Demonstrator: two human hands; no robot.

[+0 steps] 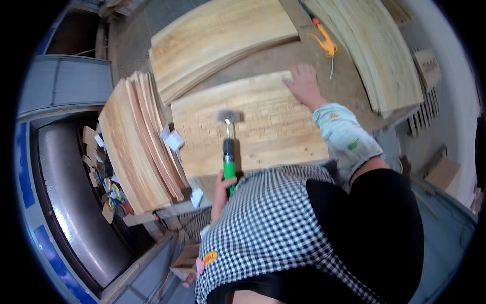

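Note:
My left hand [221,191] is closed around the green and black handle of a hammer [229,161]. Its short grey head, smeared by motion, is over a pale wooden board [263,147] lying in front of me. Shallow rectangular marks run across the middle of that board, with a few small dark spots near its near right corner. At the board's far right corner my right hand [305,83] rests flat on the edge, fingers stretched out and nothing held.
Stacked thin boards stand beyond [223,38], at the left [134,147] and at the right [369,50]. An orange air blow gun [326,44] with a thin nozzle lies on the table [349,83]. White paper scraps [174,141] sit by the left stack.

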